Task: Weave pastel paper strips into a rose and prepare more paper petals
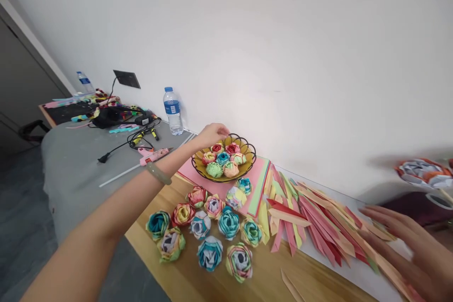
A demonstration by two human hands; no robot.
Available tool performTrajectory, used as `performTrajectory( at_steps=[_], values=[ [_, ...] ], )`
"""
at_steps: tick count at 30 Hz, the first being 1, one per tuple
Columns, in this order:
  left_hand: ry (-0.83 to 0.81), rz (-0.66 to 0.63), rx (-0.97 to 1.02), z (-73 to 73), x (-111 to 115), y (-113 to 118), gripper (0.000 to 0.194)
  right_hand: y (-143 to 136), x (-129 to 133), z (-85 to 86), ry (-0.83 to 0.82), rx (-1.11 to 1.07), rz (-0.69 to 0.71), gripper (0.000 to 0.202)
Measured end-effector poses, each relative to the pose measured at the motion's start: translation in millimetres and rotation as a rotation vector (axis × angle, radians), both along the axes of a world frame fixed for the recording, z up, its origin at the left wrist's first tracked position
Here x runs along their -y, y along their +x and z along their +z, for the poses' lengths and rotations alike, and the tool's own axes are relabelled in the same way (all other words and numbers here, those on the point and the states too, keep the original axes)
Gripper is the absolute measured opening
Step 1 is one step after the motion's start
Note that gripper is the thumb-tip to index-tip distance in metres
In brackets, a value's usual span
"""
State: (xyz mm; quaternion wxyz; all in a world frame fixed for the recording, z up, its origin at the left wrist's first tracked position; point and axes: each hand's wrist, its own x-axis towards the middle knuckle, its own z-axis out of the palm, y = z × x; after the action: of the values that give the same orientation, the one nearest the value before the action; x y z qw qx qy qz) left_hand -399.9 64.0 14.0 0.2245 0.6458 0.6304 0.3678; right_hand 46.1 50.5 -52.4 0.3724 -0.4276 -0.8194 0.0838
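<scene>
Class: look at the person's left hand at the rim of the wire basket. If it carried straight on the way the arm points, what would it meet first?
The left hand points up and right along the table. First in line is probably the wire basket with its paper roses, which it seems to touch already; beyond that, the wall. Depth is unclear.

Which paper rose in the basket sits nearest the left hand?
The red folded-paper rose at the back-left of the black wire basket, just below the left hand; the other roses there lie farther right or nearer the camera.

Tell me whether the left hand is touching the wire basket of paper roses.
Touching. The head view shows the left hand resting its fingers on the rim of the wire basket, with no gap visible.
</scene>
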Motion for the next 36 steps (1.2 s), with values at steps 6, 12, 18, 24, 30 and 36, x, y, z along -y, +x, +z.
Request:
performTrajectory(
  at_steps=[6, 12, 18, 24, 30, 36],
  values=[
    [-0.030, -0.050, -0.170, -8.3, -6.8, -7.9, 0.016, -136.1, -0.4, 62.3, -0.176, 0.135, 0.291, 0.021],
    [0.035, 0.023, -0.229, -11.7, 2.9, -31.4, 0.025, -258.5, 0.5, 64.5, -0.155, 0.390, 0.506, 0.018],
    [0.019, 0.032, -0.283, -10.6, 9.0, -37.9, 0.025, -302.7, -5.9, 40.1, -0.182, 0.447, 0.545, 0.008],
    [-0.030, -0.052, -0.350, -14.9, -12.1, -28.4, 0.023, -296.0, -4.7, 34.9, -0.193, 0.454, 0.465, 0.011],
    [-0.064, -0.132, -0.462, -28.0, -34.9, -14.4, 0.019, -297.0, 6.6, 31.1, -0.179, 0.442, 0.485, 0.007],
    [-0.064, -0.141, -0.550, -28.6, -46.2, -3.7, 0.017, -286.2, 4.5, 45.7, -0.257, 0.303, 0.553, 0.003]
  ],
)
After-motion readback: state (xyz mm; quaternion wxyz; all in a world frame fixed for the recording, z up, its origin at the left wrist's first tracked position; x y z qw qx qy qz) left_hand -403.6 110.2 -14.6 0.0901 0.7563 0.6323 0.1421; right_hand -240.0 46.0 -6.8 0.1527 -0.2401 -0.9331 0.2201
